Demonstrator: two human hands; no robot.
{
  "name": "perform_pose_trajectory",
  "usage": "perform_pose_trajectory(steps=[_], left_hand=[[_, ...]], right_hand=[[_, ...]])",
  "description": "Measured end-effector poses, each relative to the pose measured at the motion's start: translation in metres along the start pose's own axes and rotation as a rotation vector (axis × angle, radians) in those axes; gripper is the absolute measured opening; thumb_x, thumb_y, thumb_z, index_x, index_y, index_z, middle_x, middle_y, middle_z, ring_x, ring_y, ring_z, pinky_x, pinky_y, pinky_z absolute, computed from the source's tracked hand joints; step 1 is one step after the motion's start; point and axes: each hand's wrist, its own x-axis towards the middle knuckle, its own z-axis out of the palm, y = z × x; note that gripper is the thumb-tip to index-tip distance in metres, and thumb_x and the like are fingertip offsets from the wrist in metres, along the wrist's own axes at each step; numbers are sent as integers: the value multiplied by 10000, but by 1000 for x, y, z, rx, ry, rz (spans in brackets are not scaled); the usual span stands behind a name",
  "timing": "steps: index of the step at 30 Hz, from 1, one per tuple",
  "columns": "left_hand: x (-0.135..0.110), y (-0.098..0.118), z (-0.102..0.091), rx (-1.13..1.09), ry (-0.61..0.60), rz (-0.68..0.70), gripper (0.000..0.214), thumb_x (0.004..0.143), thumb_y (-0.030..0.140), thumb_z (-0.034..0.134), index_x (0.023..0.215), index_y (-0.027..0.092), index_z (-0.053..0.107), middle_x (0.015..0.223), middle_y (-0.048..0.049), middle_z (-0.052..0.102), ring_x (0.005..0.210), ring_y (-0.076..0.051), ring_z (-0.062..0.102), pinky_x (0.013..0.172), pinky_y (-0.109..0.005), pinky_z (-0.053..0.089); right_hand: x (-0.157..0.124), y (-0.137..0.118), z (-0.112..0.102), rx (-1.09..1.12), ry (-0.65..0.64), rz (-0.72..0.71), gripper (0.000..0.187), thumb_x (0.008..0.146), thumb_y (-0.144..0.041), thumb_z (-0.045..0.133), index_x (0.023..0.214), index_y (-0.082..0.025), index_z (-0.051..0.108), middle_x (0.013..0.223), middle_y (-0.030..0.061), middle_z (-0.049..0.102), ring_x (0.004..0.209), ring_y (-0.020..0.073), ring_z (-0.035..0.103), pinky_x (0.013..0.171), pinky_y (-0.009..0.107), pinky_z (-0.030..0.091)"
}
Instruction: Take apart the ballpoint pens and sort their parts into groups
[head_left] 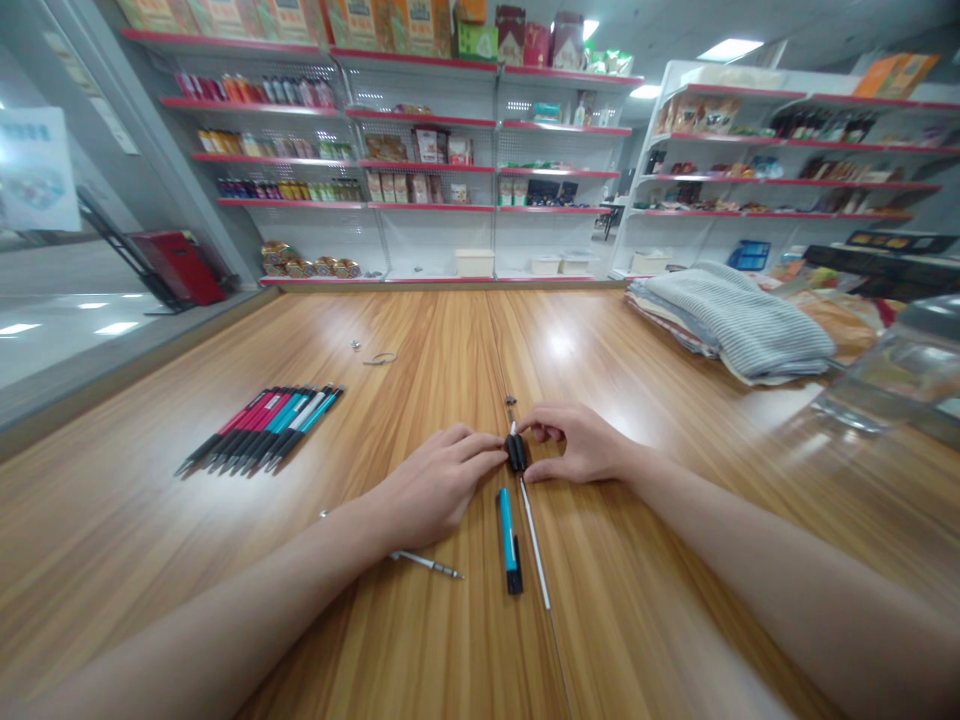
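closely, hands [439, 485] flanking stubby black grips [517, 453], smooth turquoise barrel [507, 530]

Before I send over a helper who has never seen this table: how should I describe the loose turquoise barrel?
On the wood-grain table, find the gap between the left hand and right hand, then look just nearer the viewer. The turquoise barrel lies there, left of a thin white rod. Unlike the row of pens farther left, it has no black grip.

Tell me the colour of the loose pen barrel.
The pen barrel is turquoise, clearest in the head view.
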Motion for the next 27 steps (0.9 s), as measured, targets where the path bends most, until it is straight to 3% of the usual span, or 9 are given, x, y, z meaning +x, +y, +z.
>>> perform_pose_trajectory(steps=[21,27], left_hand=[[0,1,-1,0,14,-3,436,867,91,427,1287,184,501,1313,-95,529,1116,-233,499,946,-434,460],[0,1,-2,1,14,-3,451,876,85,413,1313,175,479,1324,-92,521,1120,-234,487,952,-430,458]], right_hand=[[1,5,2,-6,11,10,447,658,-527,776,895,-168,656,751,14,575,673,128,510,613,239,385],[1,13,7,46,68,115,216,867,-357,593,937,-160,645,686,-2,567,570,97,467,548,226,356]])
